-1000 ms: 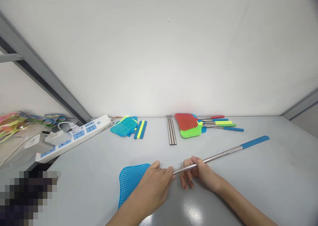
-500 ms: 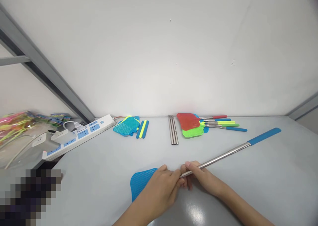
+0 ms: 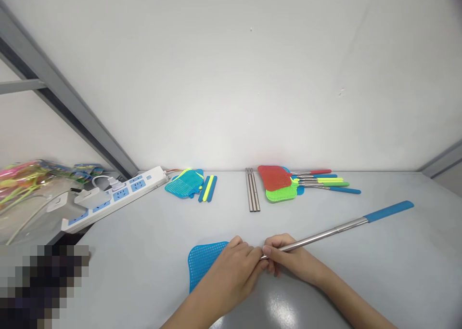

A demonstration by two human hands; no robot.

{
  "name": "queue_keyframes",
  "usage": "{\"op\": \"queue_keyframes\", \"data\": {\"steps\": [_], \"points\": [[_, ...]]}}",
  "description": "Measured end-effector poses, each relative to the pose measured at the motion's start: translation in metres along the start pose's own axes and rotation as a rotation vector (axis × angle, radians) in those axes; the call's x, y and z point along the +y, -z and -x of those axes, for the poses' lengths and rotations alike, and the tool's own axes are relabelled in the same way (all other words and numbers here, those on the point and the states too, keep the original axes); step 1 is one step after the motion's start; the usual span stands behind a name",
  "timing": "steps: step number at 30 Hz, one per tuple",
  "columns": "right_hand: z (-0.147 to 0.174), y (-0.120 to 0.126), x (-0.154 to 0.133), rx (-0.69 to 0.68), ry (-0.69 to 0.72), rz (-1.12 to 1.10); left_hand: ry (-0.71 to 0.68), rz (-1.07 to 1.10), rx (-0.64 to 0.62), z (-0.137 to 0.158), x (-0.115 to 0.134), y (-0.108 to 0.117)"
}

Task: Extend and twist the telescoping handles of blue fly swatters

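A fly swatter [image 3: 205, 262] with a blue mesh head, a metal telescopic rod and a blue grip lies across both my hands above the table. My left hand [image 3: 240, 266] is closed around the neck, where head and rod meet, and hides that joint. Right beside it, my right hand [image 3: 285, 256] pinches the thin end of the rod between thumb and fingers. The rod stretches out to the right, its blue grip [image 3: 389, 211] clear of both hands.
Along the wall lie blue swatter heads [image 3: 185, 183], blue and yellow grips [image 3: 207, 189], three metal rods [image 3: 253, 190], and several swatters with red [image 3: 275, 177] and green heads. A power strip [image 3: 124, 191] with plugs and a plastic bag [image 3: 32, 189] are at left.
The swatter's grip end has dipped and shifted slightly right. My right hand has slid a little toward my left hand along the rod.
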State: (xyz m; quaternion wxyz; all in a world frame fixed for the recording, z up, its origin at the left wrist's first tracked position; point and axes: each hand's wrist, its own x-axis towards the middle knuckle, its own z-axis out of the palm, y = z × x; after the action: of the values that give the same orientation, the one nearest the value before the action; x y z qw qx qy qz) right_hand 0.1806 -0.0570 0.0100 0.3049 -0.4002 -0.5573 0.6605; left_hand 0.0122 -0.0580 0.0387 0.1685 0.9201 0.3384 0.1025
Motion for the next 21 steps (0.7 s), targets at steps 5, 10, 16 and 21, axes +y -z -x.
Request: {"op": "queue_keyframes", "data": {"steps": [5,10,16,21], "points": [[-0.0023,-0.0004,0.0003,0.042,-0.016,-0.027,0.02,0.019,0.009,-0.0003,-0.0002,0.0016],[-0.0028,-0.0001,0.0047,0.103,-0.003,-0.076,0.039,0.037,0.037,-0.0006,-0.0006,0.004],[-0.0034,0.0007,0.0041,0.158,0.009,-0.17,0.093,0.058,0.072,0.0001,-0.0035,0.0063],[-0.002,0.0014,0.0006,0.214,-0.006,-0.217,0.098,0.113,0.143,-0.0005,-0.0054,0.0058]]}}
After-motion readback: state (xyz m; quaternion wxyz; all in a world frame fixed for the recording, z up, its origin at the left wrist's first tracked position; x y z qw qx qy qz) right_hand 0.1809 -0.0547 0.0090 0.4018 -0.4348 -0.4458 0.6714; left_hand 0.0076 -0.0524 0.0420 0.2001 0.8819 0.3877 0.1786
